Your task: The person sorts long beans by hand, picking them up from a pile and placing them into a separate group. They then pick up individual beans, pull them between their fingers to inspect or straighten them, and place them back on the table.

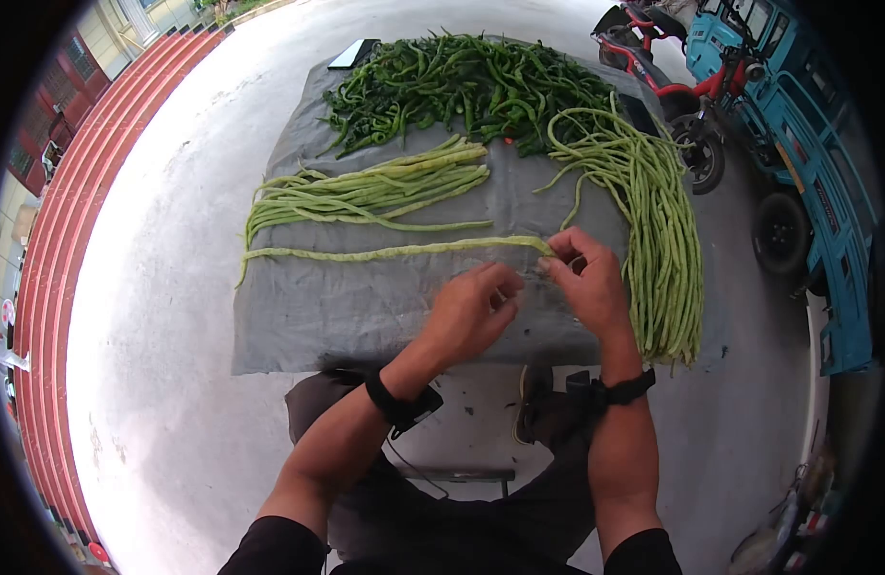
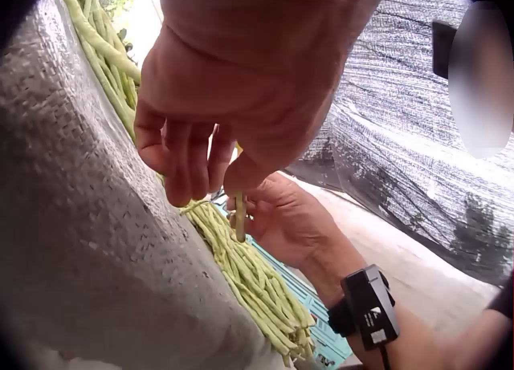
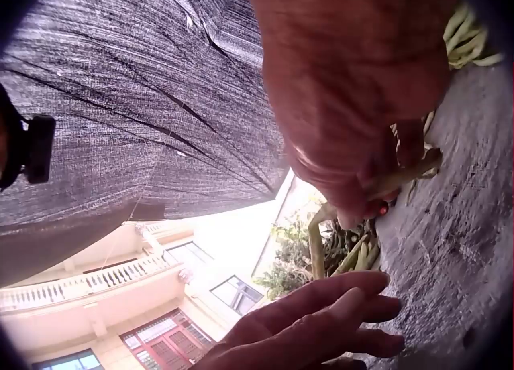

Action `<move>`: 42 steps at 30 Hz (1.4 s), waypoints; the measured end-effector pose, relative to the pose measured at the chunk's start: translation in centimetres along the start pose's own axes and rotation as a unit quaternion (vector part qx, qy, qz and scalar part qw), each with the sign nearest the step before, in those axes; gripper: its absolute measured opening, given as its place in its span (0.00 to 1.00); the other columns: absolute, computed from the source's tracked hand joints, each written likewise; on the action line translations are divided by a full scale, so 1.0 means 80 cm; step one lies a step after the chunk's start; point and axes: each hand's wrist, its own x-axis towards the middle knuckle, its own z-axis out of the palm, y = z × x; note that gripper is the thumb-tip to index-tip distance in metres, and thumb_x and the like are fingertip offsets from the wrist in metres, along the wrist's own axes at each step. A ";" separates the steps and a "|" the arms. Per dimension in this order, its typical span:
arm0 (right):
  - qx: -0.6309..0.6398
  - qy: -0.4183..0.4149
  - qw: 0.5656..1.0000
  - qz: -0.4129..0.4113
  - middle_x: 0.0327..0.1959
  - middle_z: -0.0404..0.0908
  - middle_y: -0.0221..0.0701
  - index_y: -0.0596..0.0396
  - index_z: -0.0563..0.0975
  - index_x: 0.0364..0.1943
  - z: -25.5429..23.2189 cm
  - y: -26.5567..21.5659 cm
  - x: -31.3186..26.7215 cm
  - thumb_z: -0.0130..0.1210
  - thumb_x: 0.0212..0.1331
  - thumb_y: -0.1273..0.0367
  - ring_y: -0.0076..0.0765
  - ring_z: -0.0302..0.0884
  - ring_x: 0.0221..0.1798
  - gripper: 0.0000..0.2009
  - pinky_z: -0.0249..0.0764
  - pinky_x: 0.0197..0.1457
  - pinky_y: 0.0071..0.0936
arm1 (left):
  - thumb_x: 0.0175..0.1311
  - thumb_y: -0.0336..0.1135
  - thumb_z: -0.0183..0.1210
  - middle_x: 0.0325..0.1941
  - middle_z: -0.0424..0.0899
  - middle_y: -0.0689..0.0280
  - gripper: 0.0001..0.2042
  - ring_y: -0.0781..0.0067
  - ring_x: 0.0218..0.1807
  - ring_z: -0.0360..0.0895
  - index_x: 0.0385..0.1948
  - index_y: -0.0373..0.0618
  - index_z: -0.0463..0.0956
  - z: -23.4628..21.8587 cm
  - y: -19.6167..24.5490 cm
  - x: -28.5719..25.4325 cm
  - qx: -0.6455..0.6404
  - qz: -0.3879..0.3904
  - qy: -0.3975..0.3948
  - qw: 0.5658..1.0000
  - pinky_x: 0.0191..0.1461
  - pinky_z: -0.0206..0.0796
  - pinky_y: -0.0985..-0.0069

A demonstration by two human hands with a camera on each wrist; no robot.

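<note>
My right hand (image 1: 594, 283) pinches one end of a long green bean (image 1: 395, 251), which stretches leftward across the grey cloth-covered table (image 1: 318, 321). In the right wrist view the bean (image 3: 316, 245) bends down just past the fingertips. Close to its left, my left hand (image 1: 469, 311) hovers with loosely bent fingers and nothing in its grasp; the right wrist view shows those fingers (image 3: 321, 318) spread fairly straight. Behind the single bean lies a bundle of long beans (image 1: 375, 192), roughly lined up. A larger heap of long beans (image 1: 668, 249) drapes along the table's right side.
A wide pile of green peppers (image 1: 471, 86) covers the table's far side. A flat pale-topped object (image 1: 352, 55) and a dark flat object (image 1: 639, 115) lie at the pile's ends. Beyond the table stand a blue cargo tricycle (image 1: 797, 144) at right and red steps (image 1: 88, 182) at left.
</note>
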 end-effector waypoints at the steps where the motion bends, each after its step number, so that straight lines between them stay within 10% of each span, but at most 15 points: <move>1: -0.009 0.004 1.000 -0.011 0.33 0.86 0.30 0.59 0.83 0.40 -0.001 -0.001 0.000 0.68 0.59 0.75 0.27 0.81 0.36 0.08 0.74 0.40 0.30 | 0.71 0.32 0.65 0.54 0.86 0.60 0.14 0.64 0.50 0.88 0.55 0.43 0.80 0.005 -0.008 0.002 -0.097 -0.042 -0.003 0.994 0.50 0.77 0.67; 10: -0.065 0.032 0.992 -0.106 0.37 0.81 0.35 0.59 0.83 0.39 -0.005 0.001 -0.001 0.65 0.54 0.82 0.37 0.83 0.40 0.09 0.77 0.43 0.34 | 0.83 0.42 0.57 0.61 0.85 0.63 0.21 0.69 0.59 0.86 0.69 0.42 0.73 -0.002 -0.008 0.016 -0.589 -0.122 0.066 0.796 0.52 0.76 0.74; 42: 0.019 -0.112 0.993 -0.037 0.30 0.82 0.29 0.60 0.81 0.39 -0.001 -0.006 -0.005 0.70 0.60 0.73 0.23 0.77 0.31 0.08 0.73 0.37 0.28 | 0.72 0.35 0.70 0.45 0.89 0.67 0.13 0.77 0.50 0.85 0.53 0.45 0.81 0.004 -0.030 0.016 -0.496 -0.065 0.084 0.862 0.49 0.74 0.78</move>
